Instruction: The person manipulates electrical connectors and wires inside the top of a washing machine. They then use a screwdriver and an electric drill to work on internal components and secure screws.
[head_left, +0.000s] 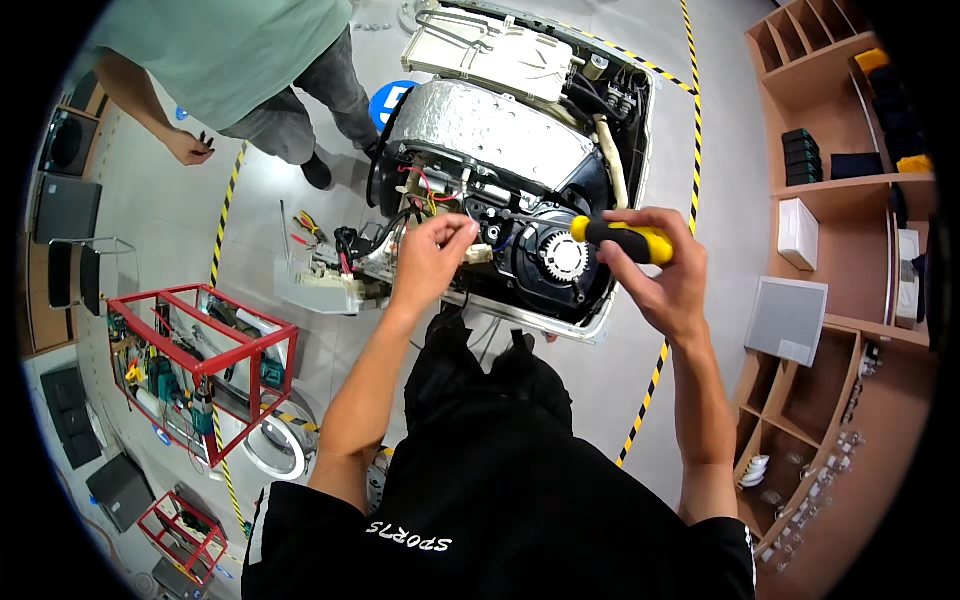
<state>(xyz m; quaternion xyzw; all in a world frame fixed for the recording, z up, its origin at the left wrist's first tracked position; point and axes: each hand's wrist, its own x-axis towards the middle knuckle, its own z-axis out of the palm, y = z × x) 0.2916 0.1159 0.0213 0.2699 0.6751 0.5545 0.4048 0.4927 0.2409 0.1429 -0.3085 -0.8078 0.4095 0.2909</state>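
Observation:
An opened appliance, like a dryer or washer, lies in front of me with its inner parts bare. Its silver foil-covered housing (490,135) curves across the middle, and a white toothed wheel (565,257) sits on a black round cover nearer me. My right hand (670,265) grips a yellow-and-black screwdriver (625,240) by the handle. The shaft points left into the machine, its tip close to my left fingers. My left hand (432,258) is pinched over the metal parts beside red and yellow wires (428,190); what it holds, if anything, is too small to make out.
Another person in a pale green shirt (220,60) stands at the far left. On the floor left of the appliance lie pliers (307,222) and a white part (318,290). A red-framed tool cart (205,365) is further left; wooden shelves (820,230) line the right.

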